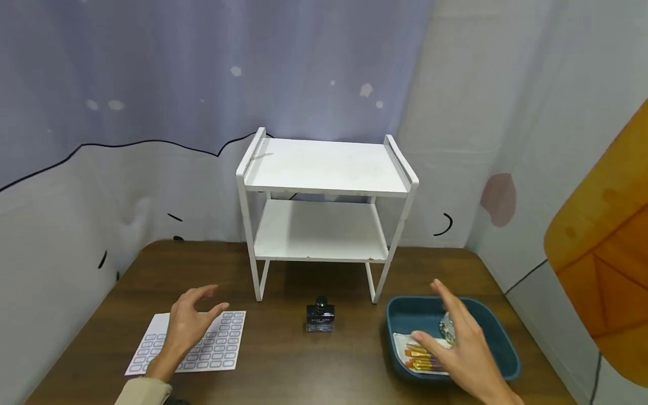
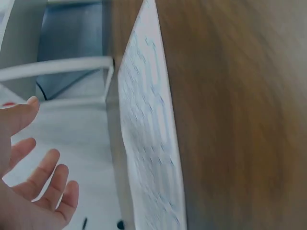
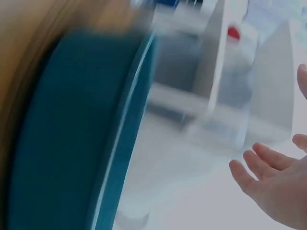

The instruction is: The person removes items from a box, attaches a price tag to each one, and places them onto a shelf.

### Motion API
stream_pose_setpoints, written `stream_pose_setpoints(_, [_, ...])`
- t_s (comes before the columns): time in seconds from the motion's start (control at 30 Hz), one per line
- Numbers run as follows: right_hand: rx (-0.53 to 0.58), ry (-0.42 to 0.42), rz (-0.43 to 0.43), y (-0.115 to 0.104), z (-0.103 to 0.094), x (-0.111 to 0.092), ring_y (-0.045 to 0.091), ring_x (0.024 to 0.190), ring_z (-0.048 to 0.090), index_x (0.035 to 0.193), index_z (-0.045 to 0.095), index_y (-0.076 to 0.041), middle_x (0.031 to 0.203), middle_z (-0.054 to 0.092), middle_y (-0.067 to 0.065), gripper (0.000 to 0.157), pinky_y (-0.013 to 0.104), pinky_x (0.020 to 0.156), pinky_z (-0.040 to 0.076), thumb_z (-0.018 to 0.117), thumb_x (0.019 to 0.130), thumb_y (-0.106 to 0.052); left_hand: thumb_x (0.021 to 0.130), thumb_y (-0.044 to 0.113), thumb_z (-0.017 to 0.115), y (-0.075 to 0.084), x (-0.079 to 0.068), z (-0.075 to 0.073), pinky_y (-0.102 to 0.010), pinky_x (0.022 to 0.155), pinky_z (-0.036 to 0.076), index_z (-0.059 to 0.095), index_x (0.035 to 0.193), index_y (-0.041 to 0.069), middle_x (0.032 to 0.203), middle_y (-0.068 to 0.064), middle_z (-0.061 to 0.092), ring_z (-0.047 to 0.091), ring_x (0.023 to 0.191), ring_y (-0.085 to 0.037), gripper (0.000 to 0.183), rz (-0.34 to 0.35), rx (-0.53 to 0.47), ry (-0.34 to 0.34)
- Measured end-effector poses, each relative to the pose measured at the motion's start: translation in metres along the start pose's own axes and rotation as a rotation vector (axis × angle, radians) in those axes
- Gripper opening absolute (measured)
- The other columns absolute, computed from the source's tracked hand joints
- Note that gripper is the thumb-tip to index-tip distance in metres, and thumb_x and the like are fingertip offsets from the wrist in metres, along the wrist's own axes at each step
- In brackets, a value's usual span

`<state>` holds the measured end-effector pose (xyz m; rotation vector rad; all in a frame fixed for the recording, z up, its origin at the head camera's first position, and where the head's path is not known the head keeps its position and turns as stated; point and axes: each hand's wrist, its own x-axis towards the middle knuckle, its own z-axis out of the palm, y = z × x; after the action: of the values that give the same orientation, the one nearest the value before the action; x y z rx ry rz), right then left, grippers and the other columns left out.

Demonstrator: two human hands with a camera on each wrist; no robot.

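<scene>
My left hand (image 1: 186, 323) hovers above a white sheet of printed labels (image 1: 215, 346) at the left, thumb and fingers apart with nothing between them. The left wrist view has the same sheet (image 2: 148, 129) beside the loosely bent fingers. Over a teal plastic basin (image 1: 506, 343) at the right is my right hand (image 1: 463, 346), thumb and fingers spread, holding nothing. Inside the basin lie a pack of paintbrushes (image 1: 422, 360) and a clear glass-like object (image 1: 446, 328), partly hidden by that hand. Between the hands a small dark bottle (image 1: 320, 316) with a round black cap stands on the table.
A white two-tier shelf (image 1: 324, 166) stands at the back middle of the brown wooden table (image 1: 283, 365). Patterned cloth (image 1: 202, 67) hangs behind it and along both sides. An orange shape (image 1: 607, 253) shows at the far right.
</scene>
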<state>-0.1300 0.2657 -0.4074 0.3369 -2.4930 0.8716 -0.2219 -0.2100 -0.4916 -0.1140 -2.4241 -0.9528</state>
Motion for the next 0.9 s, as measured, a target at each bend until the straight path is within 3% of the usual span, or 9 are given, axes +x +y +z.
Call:
stream_pose_setpoints(0.1, [0.092, -0.069, -0.124, -0.027, 0.03, 0.006, 0.027, 0.122, 0.057, 0.157, 0.031, -0.025, 0.15, 0.05, 0.009, 0.098, 0.019, 0.101, 0.045, 0.087, 0.077, -0.02, 0.074, 0.009, 0.086, -0.01, -0.003, -0.012, -0.06, 0.084, 0.048, 0.068, 0.116, -0.004, 0.105, -0.026, 0.069, 0.063, 0.1, -0.046, 0.047, -0.053, 0.026, 0.004])
stream_pose_setpoints(0.17, [0.161, -0.147, -0.181, -0.045, 0.051, 0.008, 0.024, 0.12, 0.06, 0.157, 0.031, -0.024, 0.151, 0.049, 0.008, 0.093, 0.033, 0.098, 0.052, 0.083, 0.08, -0.024, 0.075, 0.01, 0.086, -0.016, -0.005, -0.019, -0.061, 0.084, 0.046, 0.068, 0.115, -0.005, 0.106, -0.028, 0.067, 0.061, 0.101, -0.048, 0.046, -0.085, 0.05, -0.001])
stream_pose_setpoints(0.27, [0.261, -0.291, -0.217, -0.067, 0.084, 0.008, 0.026, 0.125, 0.058, 0.157, 0.029, -0.025, 0.154, 0.046, 0.007, 0.087, 0.048, 0.098, 0.052, 0.077, 0.086, -0.034, 0.077, 0.014, 0.085, -0.024, -0.005, -0.028, -0.062, 0.086, 0.042, 0.068, 0.115, -0.005, 0.111, -0.033, 0.064, 0.056, 0.105, -0.05, 0.046, -0.131, 0.094, -0.028])
stream_pose_setpoints(0.37, [0.306, -0.441, -0.227, -0.084, 0.116, 0.008, 0.027, 0.135, 0.052, 0.158, 0.025, -0.03, 0.157, 0.042, 0.003, 0.083, 0.05, 0.104, 0.048, 0.071, 0.09, -0.042, 0.08, 0.019, 0.083, -0.03, -0.004, -0.035, -0.063, 0.091, 0.037, 0.066, 0.118, -0.005, 0.122, -0.036, 0.057, 0.048, 0.112, -0.052, 0.048, -0.214, 0.126, -0.081])
stream_pose_setpoints(0.53, [0.219, -0.617, -0.303, -0.103, 0.165, 0.009, 0.022, 0.14, 0.047, 0.159, 0.019, -0.032, 0.157, 0.041, -0.001, 0.079, 0.045, 0.107, 0.046, 0.059, 0.095, -0.054, 0.083, 0.024, 0.079, -0.039, -0.005, -0.045, -0.069, 0.094, 0.029, 0.06, 0.126, -0.004, 0.134, -0.041, 0.042, 0.034, 0.122, -0.058, 0.055, -0.374, 0.18, -0.156])
stream_pose_setpoints(0.7, [0.098, -0.656, -0.43, -0.117, 0.205, 0.012, 0.017, 0.141, 0.045, 0.159, 0.026, -0.021, 0.156, 0.043, 0.001, 0.077, 0.035, 0.111, 0.043, 0.056, 0.097, -0.055, 0.084, 0.031, 0.077, -0.048, -0.001, -0.056, -0.075, 0.09, 0.027, 0.05, 0.134, -0.004, 0.139, -0.048, 0.027, 0.022, 0.125, -0.066, 0.067, -0.476, 0.204, -0.242])
stream_pose_setpoints(0.9, [-0.045, -0.77, -0.508, -0.138, 0.236, 0.016, 0.016, 0.146, 0.038, 0.156, 0.035, -0.02, 0.158, 0.041, 0.003, 0.071, 0.039, 0.11, 0.044, 0.051, 0.098, -0.058, 0.082, 0.04, 0.076, -0.056, -0.001, -0.061, -0.075, 0.088, 0.026, 0.039, 0.139, -0.005, 0.134, -0.053, 0.022, 0.021, 0.12, -0.067, 0.081, -0.569, 0.239, -0.326])
